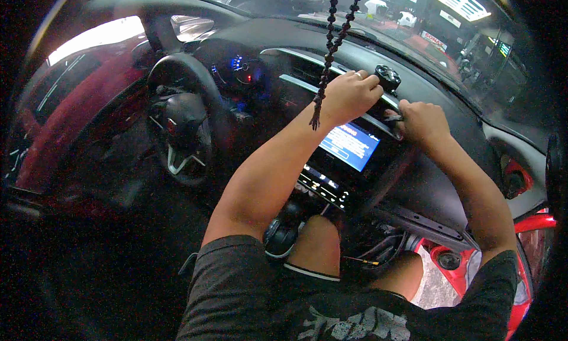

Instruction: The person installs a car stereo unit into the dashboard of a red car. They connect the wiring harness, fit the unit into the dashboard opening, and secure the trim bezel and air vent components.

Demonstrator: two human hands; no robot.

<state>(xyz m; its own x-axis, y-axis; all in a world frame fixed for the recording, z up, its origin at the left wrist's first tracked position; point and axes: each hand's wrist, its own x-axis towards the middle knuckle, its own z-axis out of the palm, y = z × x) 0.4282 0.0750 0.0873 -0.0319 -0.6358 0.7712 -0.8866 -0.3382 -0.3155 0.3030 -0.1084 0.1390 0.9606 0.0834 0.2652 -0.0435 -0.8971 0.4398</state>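
Both my arms reach forward to the middle of a car dashboard (467, 113). My left hand (357, 92), with a ring on one finger, is closed over the upper edge of a long silver-edged trim strip (299, 82) above the screen; its fingertips are partly hidden. At the strip's right end, my right hand (423, 122) has its fingers curled in around the edge, with the thumb side toward the screen. Between and just beyond the hands sits a small round black device (387, 77) on the dashboard top. Below the left hand a lit blue screen (352, 145) shows.
A dark beaded string (330, 51) hangs in front of my left hand. The steering wheel (183, 119) and lit gauges (239, 68) are at left. Beneath the screen are a control panel (324, 187) and gear lever (280, 237). An open red door (523, 228) stands at right.
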